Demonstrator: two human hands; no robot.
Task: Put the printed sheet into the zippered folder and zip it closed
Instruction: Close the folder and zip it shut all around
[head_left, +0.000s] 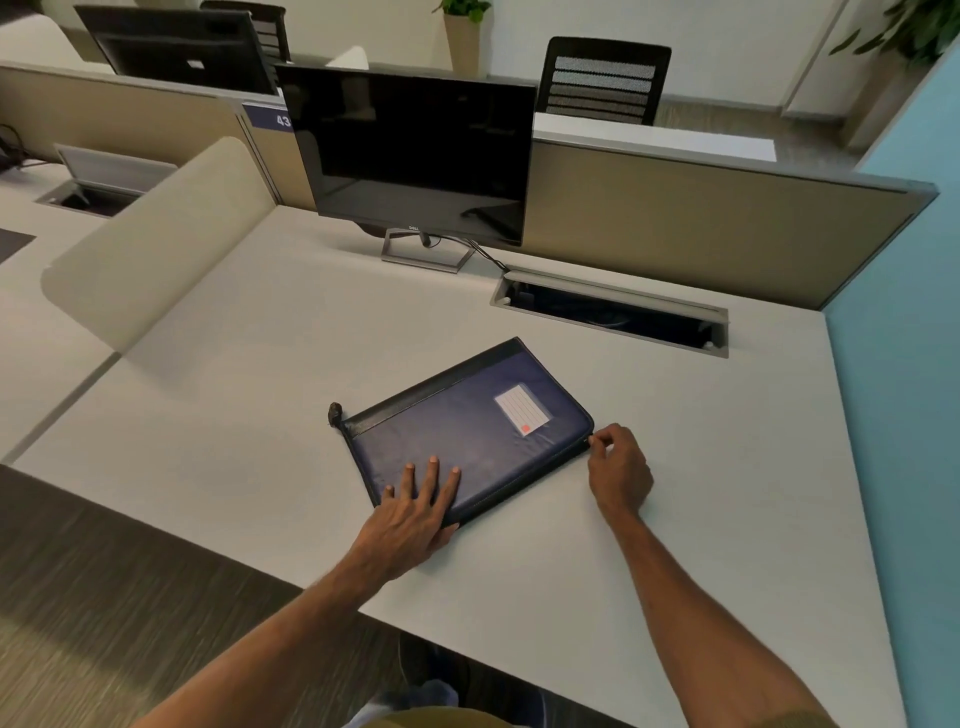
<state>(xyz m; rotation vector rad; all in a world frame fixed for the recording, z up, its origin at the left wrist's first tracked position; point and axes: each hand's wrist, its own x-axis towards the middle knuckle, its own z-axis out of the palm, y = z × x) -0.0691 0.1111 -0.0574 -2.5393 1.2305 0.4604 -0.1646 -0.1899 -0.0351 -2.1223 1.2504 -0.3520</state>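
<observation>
A dark blue zippered folder (467, 426) lies flat and closed on the grey desk (260, 374), turned at an angle, with a white lined label on its cover. My left hand (415, 506) rests palm down with fingers spread on the folder's near corner. My right hand (618, 467) is at the folder's right corner, thumb and fingers pinched on the zipper pull (591, 440). A small dark tab (335, 414) sticks out at the folder's left corner. No printed sheet is in view.
A black monitor (415, 156) stands at the back of the desk, with an open cable tray (613, 314) to its right. Beige partitions (675, 223) border the desk at the back, a blue wall (893, 364) on the right. The desk's front edge runs diagonally below my arms.
</observation>
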